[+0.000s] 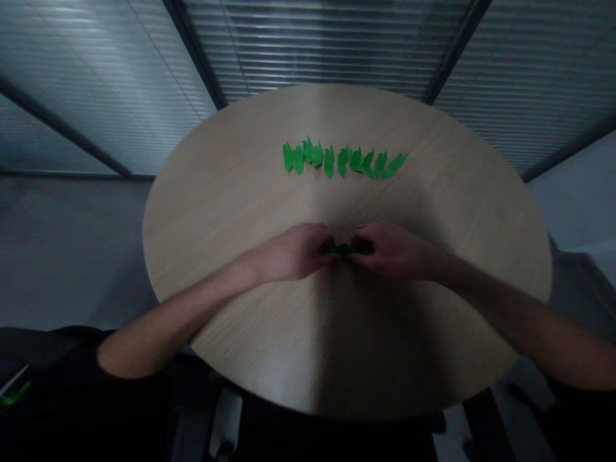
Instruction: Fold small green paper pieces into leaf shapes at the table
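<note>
Between my two hands, over the middle of the round table, is a small piece of green paper (343, 250). My left hand (304, 250) pinches its left end, and my right hand (387, 249) pinches its right end. Both hands are closed, with the fingertips curled in toward each other. The paper's shape is mostly hidden by my fingers and the dim light. Farther back lie several folded green paper pieces (342, 160) with pointed tips, set side by side in a row and apart from my hands.
The round wooden table (231, 192) fills the middle of the view. Behind its far edge stand panels with horizontal blinds (327, 45) and dark frames. Grey floor (58, 256) shows on the left. A bright green mark (17, 393) shows at the lower left.
</note>
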### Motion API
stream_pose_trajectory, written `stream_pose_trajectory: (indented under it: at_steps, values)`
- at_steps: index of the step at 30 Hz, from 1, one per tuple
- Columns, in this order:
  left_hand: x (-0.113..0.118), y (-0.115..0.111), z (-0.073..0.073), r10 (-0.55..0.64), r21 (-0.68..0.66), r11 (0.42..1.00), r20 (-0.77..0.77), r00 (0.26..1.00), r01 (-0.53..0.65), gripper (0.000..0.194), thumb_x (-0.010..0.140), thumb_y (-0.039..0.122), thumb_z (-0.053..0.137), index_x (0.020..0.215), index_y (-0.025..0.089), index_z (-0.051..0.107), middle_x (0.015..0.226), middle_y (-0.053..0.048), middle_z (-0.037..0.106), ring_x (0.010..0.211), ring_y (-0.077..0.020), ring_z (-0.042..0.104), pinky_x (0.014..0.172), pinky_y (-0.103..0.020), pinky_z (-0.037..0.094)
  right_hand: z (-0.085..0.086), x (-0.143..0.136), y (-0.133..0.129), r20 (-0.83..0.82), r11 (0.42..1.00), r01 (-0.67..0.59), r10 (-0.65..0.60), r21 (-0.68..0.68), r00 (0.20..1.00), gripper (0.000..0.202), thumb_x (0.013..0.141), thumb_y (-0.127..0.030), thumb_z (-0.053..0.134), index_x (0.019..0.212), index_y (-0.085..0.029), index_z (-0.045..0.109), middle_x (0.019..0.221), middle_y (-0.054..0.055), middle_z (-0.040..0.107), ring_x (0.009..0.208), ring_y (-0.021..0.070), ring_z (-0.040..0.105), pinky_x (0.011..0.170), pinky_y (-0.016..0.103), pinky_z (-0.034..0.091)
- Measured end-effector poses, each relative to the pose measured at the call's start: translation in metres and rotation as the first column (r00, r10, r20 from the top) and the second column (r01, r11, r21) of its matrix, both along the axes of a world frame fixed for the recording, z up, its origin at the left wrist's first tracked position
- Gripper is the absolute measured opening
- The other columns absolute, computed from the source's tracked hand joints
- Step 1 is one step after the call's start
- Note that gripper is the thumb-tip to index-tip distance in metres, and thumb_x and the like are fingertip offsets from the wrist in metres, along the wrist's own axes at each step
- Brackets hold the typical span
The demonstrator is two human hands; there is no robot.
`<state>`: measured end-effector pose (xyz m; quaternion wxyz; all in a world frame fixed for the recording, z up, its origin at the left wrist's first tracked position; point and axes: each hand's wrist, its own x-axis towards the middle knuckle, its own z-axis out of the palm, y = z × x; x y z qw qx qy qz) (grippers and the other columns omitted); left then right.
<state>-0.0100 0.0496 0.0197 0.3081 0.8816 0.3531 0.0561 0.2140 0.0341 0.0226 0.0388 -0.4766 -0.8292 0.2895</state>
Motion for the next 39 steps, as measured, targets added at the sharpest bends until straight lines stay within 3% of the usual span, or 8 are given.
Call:
stream_pose_trajectory:
  at_steps: [8, 12, 15, 19, 26, 30, 33, 39]
  values:
    - [0.009, 0.016, 0.016, -0.063, -0.121, 0.992, -0.221, 0.973, 0.036, 0.034, 0.095, 0.039, 0.056, 0.085, 0.012, 0.074, 0.066, -0.004, 0.064, 0.056, -0.0152, 0.051, 0.054, -0.029, 0.031, 0.010, -0.002, 0.009, 0.024, 0.991, -0.011, 0.015, -0.135, 1.000, 0.027, 0.091, -0.034, 0.066, 0.071, -0.017, 0.067, 0.063, 0.000, 0.059, 0.057, 0.0122, 0.051, 0.051, 0.027, 0.030]
    - [0.012, 0.018, 0.023, -0.048, -0.084, 0.996, -0.286, 0.957, 0.025, 0.033, 0.093, 0.038, 0.058, 0.083, 0.011, 0.075, 0.066, -0.005, 0.064, 0.056, -0.0149, 0.051, 0.053, -0.028, 0.030, 0.016, -0.006, 0.016, 0.106, 0.987, -0.018, 0.035, -0.162, 0.994, 0.032, 0.090, -0.037, 0.067, 0.066, -0.017, 0.066, 0.058, 0.000, 0.056, 0.053, 0.0114, 0.049, 0.048, 0.027, 0.030]
    - [0.013, 0.020, 0.024, -0.047, -0.067, 0.997, -0.290, 0.956, 0.029, 0.031, 0.091, 0.037, 0.062, 0.076, 0.013, 0.073, 0.059, -0.003, 0.061, 0.053, -0.0135, 0.048, 0.053, -0.028, 0.029, 0.023, -0.011, 0.022, 0.165, 0.974, 0.021, 0.016, -0.224, 0.986, 0.023, 0.087, -0.030, 0.072, 0.069, -0.015, 0.071, 0.062, 0.002, 0.062, 0.055, 0.0131, 0.055, 0.051, 0.028, 0.034]
    - [0.015, 0.023, 0.025, -0.065, -0.098, 0.994, -0.276, 0.959, 0.039, 0.032, 0.089, 0.035, 0.064, 0.066, 0.014, 0.068, 0.055, -0.001, 0.056, 0.052, -0.0128, 0.045, 0.055, -0.029, 0.028, 0.027, -0.013, 0.030, 0.162, 0.972, -0.019, 0.059, -0.234, 0.985, 0.025, 0.088, -0.021, 0.071, 0.065, -0.012, 0.073, 0.052, -0.001, 0.057, 0.052, 0.0089, 0.048, 0.054, 0.030, 0.032]
    - [0.023, 0.023, 0.032, -0.043, -0.134, 0.991, -0.332, 0.942, -0.002, 0.031, 0.088, 0.033, 0.066, 0.063, 0.013, 0.067, 0.056, -0.002, 0.052, 0.054, -0.0146, 0.045, 0.060, -0.031, 0.029, 0.025, -0.014, 0.034, 0.193, 0.974, 0.041, 0.003, -0.223, 0.981, 0.037, 0.086, -0.031, 0.079, 0.056, -0.013, 0.071, 0.043, -0.004, 0.049, 0.049, 0.0063, 0.041, 0.056, 0.033, 0.027]
    - [0.018, 0.021, 0.026, 0.017, -0.052, 0.998, -0.346, 0.938, -0.037, 0.029, 0.089, 0.041, 0.065, 0.077, 0.014, 0.069, 0.066, -0.003, 0.060, 0.059, -0.0157, 0.049, 0.059, -0.030, 0.030, 0.023, -0.017, 0.033, 0.169, 0.974, 0.091, -0.056, -0.206, 0.984, 0.036, 0.083, -0.029, 0.083, 0.057, -0.008, 0.070, 0.043, -0.005, 0.048, 0.050, 0.0056, 0.040, 0.057, 0.033, 0.025]
    - [0.010, 0.021, 0.016, 0.098, -0.003, 0.995, -0.251, 0.963, -0.102, 0.033, 0.083, 0.049, 0.070, 0.091, 0.017, 0.066, 0.077, -0.004, 0.064, 0.066, -0.0170, 0.054, 0.059, -0.028, 0.032, 0.024, -0.018, 0.034, 0.240, 0.980, 0.071, -0.026, -0.183, 0.971, 0.035, 0.084, -0.032, 0.082, 0.060, -0.009, 0.071, 0.044, -0.005, 0.046, 0.051, 0.0071, 0.042, 0.057, 0.032, 0.026]
    - [0.005, 0.026, 0.005, 0.127, -0.030, 0.991, -0.147, 0.981, -0.133, 0.035, 0.080, 0.043, 0.077, 0.099, 0.017, 0.064, 0.077, -0.002, 0.063, 0.070, -0.0186, 0.055, 0.062, -0.029, 0.035, 0.031, -0.011, 0.036, 0.326, 0.975, 0.054, 0.019, -0.214, 0.945, 0.030, 0.089, -0.039, 0.078, 0.072, -0.014, 0.076, 0.058, 0.000, 0.058, 0.057, 0.0125, 0.048, 0.058, 0.032, 0.030]
